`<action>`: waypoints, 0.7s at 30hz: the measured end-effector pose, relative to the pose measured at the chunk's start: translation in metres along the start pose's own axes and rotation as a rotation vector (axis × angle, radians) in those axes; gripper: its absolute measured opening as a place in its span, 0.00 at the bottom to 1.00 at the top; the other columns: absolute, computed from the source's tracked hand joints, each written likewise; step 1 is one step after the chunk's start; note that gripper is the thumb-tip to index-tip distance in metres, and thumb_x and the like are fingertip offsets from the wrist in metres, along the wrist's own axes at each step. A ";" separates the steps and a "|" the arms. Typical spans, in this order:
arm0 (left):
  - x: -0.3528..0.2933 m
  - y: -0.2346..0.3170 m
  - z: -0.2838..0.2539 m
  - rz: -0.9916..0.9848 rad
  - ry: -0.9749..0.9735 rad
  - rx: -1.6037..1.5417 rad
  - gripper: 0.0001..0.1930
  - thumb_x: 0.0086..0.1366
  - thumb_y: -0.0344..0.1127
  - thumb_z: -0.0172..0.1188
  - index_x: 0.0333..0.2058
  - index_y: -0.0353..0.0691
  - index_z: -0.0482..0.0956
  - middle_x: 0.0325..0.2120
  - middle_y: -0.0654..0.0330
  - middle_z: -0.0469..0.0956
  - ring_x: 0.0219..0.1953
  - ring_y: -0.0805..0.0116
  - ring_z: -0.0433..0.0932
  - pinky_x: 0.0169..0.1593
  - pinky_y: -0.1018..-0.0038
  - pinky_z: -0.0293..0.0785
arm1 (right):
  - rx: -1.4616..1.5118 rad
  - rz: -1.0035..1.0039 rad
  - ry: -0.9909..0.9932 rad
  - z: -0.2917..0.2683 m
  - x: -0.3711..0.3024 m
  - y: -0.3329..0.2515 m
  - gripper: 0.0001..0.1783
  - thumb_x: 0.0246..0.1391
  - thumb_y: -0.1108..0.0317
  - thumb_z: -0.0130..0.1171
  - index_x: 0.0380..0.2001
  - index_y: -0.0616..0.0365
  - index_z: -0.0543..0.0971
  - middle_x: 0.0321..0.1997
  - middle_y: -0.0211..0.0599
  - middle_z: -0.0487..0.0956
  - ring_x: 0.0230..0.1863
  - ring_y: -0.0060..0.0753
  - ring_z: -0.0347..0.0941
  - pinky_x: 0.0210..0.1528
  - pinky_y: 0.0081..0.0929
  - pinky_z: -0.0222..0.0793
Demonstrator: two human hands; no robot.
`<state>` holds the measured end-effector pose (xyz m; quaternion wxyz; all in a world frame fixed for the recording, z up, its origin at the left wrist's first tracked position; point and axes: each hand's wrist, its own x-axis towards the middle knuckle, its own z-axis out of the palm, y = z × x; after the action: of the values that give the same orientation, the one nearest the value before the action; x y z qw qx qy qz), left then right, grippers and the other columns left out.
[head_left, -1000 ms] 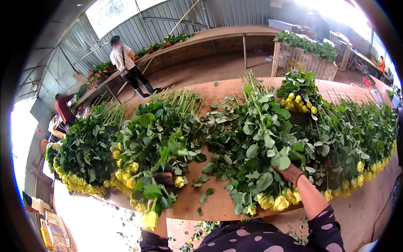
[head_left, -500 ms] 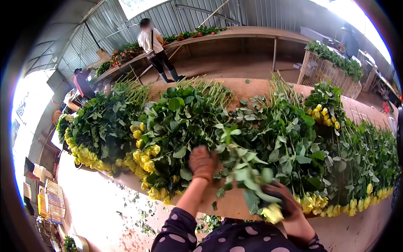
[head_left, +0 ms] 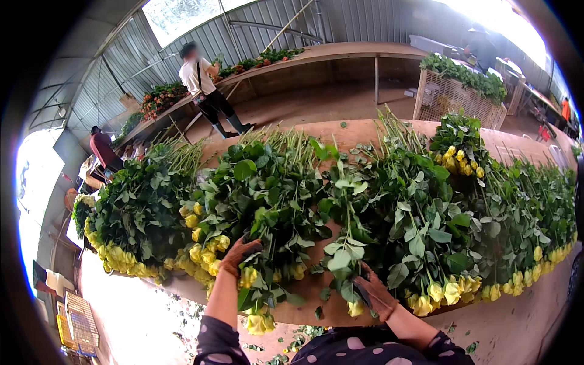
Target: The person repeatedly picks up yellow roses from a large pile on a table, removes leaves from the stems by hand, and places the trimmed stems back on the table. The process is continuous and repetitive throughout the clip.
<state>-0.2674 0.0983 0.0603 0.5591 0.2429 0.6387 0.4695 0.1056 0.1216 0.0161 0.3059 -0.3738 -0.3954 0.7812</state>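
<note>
Both my hands wear brown gloves with dark fingers. My left hand (head_left: 242, 257) is closed at a leafy stem in the middle pile; the pale yellow rose (head_left: 260, 322) on it hangs past the table's front edge. Leaves partly cover those fingers. To its right, my right hand (head_left: 374, 293) is closed at the stem of another yellow rose (head_left: 356, 308), whose stem lies along the gap between two piles. Beside my left hand are more yellow rose heads (head_left: 210, 250), and right of my right hand sits a row of yellow blooms (head_left: 451, 289).
Rose piles cover the wooden table (head_left: 307, 313), blooms toward me. A small yellow bunch (head_left: 459, 161) lies on the right pile. Beyond stand a person (head_left: 201, 82) at a long bench (head_left: 340, 52) and a crate of greenery (head_left: 456, 100). Cut leaves litter the floor.
My left hand has come back nearer and leftward from the middle pile, now with a rose at the front edge. My right hand has moved left, lowering its rose onto the table.
</note>
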 end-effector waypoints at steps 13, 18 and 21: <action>-0.039 -0.039 0.115 0.646 0.169 1.258 0.15 0.55 0.48 0.49 0.33 0.44 0.74 0.39 0.52 0.70 0.38 0.50 0.68 0.44 0.64 0.65 | -0.600 -0.188 -0.330 0.048 0.038 -0.013 0.16 0.53 0.71 0.41 0.45 0.63 0.64 0.45 0.40 0.68 0.47 0.27 0.64 0.48 0.22 0.61; -0.010 -0.073 0.044 0.156 0.698 1.428 0.33 0.50 0.48 0.54 0.52 0.40 0.53 0.41 0.51 0.67 0.38 0.52 0.70 0.41 0.64 0.68 | 0.685 0.230 -0.324 0.048 0.032 -0.036 0.15 0.52 0.63 0.47 0.39 0.62 0.68 0.29 0.38 0.74 0.26 0.32 0.72 0.26 0.28 0.71; -0.006 -0.075 -0.008 0.244 0.288 0.993 0.26 0.51 0.43 0.56 0.47 0.35 0.63 0.37 0.52 0.72 0.36 0.62 0.73 0.40 0.70 0.69 | 0.443 0.192 -0.371 0.070 -0.009 -0.068 0.15 0.50 0.65 0.49 0.41 0.60 0.67 0.33 0.37 0.74 0.29 0.34 0.73 0.26 0.27 0.72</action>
<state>-0.2571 0.0580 -0.0023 0.2246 0.4841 0.8215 0.2007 0.0650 0.1215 0.1052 0.2271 -0.1848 -0.2273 0.9288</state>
